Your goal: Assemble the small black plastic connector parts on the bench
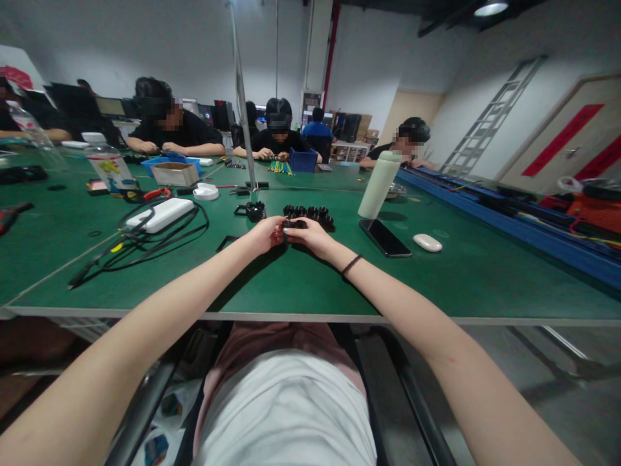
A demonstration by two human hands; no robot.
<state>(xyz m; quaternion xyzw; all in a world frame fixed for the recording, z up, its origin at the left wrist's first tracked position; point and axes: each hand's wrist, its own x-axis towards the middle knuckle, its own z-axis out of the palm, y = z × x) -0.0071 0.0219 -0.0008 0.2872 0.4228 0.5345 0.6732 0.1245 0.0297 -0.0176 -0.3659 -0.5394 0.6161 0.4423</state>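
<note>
Both of my arms reach forward over the green table (291, 285). My left hand (268, 234) and my right hand (311, 235) meet in the middle, fingers pinched together on a small black part (294, 224). Just beyond them lies a row of several similar black round parts (310, 213). A small black frame-like piece (226, 243) lies to the left of my left hand. A black band circles my right wrist.
A white power bank (160, 214) with tangled black cables lies at left. A phone (384, 237), a white oval case (427, 243) and a pale green bottle (380, 185) stand at right. A metal pole (242, 97) rises behind. Several people work across the table. A blue rail (509, 226) runs along the right.
</note>
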